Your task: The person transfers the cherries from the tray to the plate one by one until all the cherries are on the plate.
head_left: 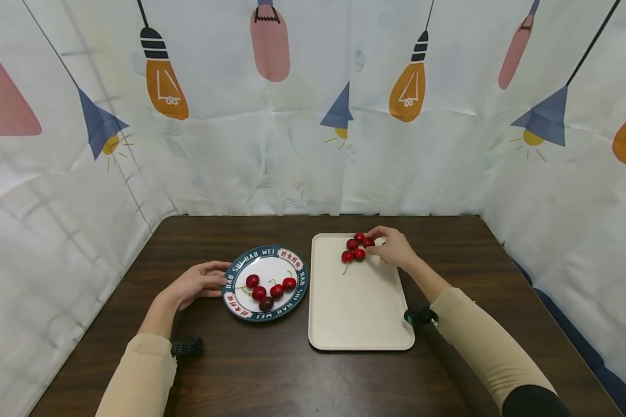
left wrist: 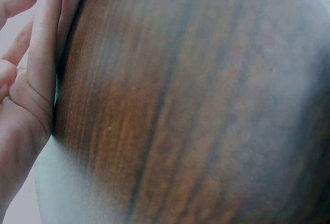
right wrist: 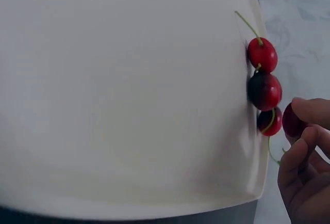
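Right hand pinches one cherry between fingertips over the far end of the cream tray, at 3 o'clock of four more cherries lying there. Left hand, fingers relaxed and holding nothing, rests against the 9 o'clock rim of the plate, which carries five cherries. Both stand on the dark wooden table.

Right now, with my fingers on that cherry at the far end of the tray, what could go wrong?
1. The right hand pinches one cherry packed against the cherries beside it; lifting it may nudge them, or catch a stem.
2. They lie near the tray's far edge, so a bumped cherry might roll off onto the table.
3. The left hand only touches the plate's rim; a push could slide the plate and shift the five cherries on it.
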### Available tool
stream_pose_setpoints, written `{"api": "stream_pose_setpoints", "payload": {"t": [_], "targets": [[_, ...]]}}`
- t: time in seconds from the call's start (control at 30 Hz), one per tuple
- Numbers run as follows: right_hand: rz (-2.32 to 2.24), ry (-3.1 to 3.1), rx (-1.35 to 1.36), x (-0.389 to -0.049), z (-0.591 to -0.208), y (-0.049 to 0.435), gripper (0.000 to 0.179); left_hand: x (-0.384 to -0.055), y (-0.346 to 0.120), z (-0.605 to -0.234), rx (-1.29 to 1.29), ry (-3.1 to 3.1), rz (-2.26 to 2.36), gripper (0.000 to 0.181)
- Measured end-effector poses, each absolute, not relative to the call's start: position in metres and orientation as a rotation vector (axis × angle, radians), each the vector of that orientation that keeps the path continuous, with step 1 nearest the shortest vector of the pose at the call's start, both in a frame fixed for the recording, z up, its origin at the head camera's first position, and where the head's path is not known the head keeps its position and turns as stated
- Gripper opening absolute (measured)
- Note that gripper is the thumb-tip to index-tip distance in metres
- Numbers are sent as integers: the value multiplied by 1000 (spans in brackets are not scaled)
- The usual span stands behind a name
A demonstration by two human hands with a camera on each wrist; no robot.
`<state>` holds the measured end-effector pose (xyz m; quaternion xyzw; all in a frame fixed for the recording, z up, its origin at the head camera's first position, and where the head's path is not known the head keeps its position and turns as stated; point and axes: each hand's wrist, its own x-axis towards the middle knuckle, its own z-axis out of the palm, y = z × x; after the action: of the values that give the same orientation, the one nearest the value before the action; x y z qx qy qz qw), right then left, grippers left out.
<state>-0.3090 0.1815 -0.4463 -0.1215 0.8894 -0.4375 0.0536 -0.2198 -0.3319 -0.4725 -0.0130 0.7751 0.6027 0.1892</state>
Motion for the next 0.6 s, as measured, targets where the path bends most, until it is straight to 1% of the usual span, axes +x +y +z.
{"api": "stream_pose_setpoints", "payload": {"t": [0.27, 0.6], "targets": [[-1369, 2680, -446, -306, -441, 168, 33, -220, -332, -472, -64, 2181, 1695, 59], [-1385, 2629, -512, -299, -431, 135, 33, -220, -331, -471, -67, 2191, 1687, 60]]}}
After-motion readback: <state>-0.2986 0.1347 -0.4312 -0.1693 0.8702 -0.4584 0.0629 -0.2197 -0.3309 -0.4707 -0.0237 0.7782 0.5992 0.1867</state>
